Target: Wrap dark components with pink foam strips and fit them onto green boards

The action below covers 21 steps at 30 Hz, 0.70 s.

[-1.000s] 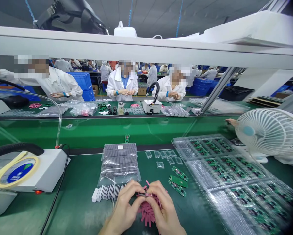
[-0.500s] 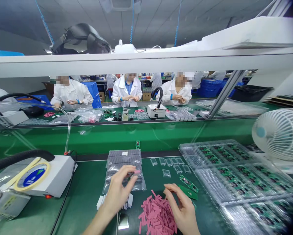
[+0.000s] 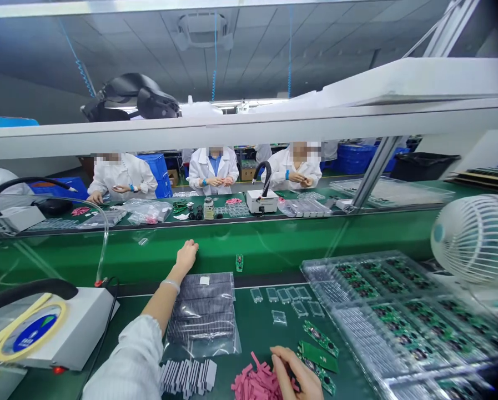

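Note:
My left hand (image 3: 187, 255) is stretched far forward over the green conveyor belt (image 3: 273, 244), its fingers curled downward; what they hold is hidden. A small green board (image 3: 239, 262) lies on the belt to its right. My forearm crosses a clear bag of dark strips (image 3: 205, 311). My right hand (image 3: 294, 375) rests near the front edge with bent fingers on a pile of pink strips (image 3: 252, 383), just left of loose green circuit boards (image 3: 317, 355). I cannot see what those fingers pinch.
Short grey-white strips (image 3: 188, 375) lie at the front. Small clear covers (image 3: 286, 294) sit mid-table. Clear trays of circuit boards (image 3: 398, 311) fill the right, under a white fan (image 3: 477, 239). A white box with a tape roll (image 3: 44, 328) stands left. People in white coats (image 3: 213, 169) work across the belt.
My hands came apart from the pink pile. The left hand went forward from the bag out onto the belt; the right stayed low by the pink strips. The view tilted up.

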Available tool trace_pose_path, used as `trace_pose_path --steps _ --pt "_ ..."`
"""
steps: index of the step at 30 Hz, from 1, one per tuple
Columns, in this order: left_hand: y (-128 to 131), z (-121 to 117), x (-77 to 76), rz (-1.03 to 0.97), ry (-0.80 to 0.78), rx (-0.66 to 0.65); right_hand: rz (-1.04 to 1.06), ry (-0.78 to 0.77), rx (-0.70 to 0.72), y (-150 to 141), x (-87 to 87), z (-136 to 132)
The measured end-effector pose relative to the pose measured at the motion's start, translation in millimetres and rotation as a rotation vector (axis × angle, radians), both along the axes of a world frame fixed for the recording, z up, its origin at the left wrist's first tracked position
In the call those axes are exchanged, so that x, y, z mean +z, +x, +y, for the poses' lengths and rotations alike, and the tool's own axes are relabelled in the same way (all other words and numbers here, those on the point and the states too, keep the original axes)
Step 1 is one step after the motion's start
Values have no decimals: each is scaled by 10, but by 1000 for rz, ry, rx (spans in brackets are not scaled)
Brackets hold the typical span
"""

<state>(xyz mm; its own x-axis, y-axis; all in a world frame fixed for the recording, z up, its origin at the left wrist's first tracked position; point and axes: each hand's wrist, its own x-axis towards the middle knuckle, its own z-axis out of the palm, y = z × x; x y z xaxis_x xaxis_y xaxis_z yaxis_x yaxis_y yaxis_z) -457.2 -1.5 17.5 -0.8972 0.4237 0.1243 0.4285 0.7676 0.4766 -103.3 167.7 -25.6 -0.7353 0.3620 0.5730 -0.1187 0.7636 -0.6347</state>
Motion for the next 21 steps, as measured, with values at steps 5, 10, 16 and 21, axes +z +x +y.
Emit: trace_pose_path --steps 5,10,16,21 --pt "161 -224 80 42 66 -62 -21 -1 107 0 69 -32" --pt "839 -599 285 -33 130 -185 -33 -29 154 -9 76 -104" --pt "1956 -851 256 -238 116 -347 -105 -62 183 16 59 -144" --pt "2335 -932 214 -302 63 -342 -96 -57 173 26 68 -168"
